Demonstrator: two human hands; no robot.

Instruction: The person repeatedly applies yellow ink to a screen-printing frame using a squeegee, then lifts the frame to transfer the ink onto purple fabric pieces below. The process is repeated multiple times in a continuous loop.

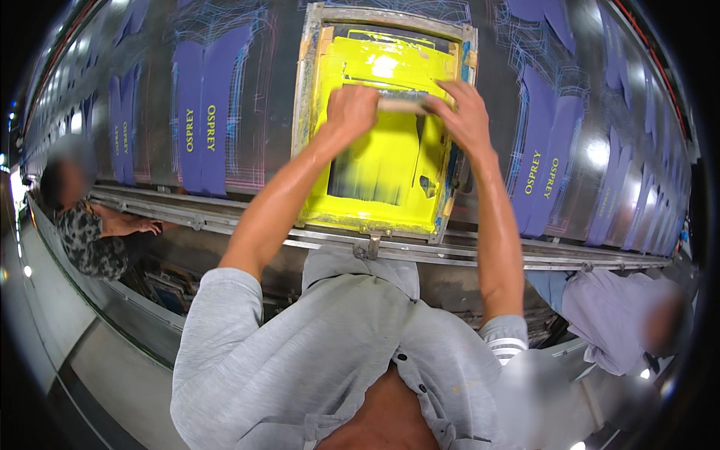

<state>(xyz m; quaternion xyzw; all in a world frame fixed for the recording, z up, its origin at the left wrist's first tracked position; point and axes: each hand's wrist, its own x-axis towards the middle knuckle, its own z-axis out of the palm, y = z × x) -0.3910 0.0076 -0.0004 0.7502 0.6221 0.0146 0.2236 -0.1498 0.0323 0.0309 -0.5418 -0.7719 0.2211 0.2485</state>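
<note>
A metal-framed printing screen [306,97] lies on the long table, its mesh covered in bright yellow ink [390,169]. Across the screen's middle runs a wooden-handled squeegee [402,106]. My left hand [349,111] grips its left end and my right hand [463,114] grips its right end, both arms stretched forward. Below the squeegee a smeared, thinner patch of ink shows the dark mesh.
Purple fabric pieces with yellow lettering [201,120] lie in pairs along the dark table, more at the right [546,172]. A metal rail [225,217] runs along the table's near edge. One person [90,225] leans at the left, another [615,322] at the right.
</note>
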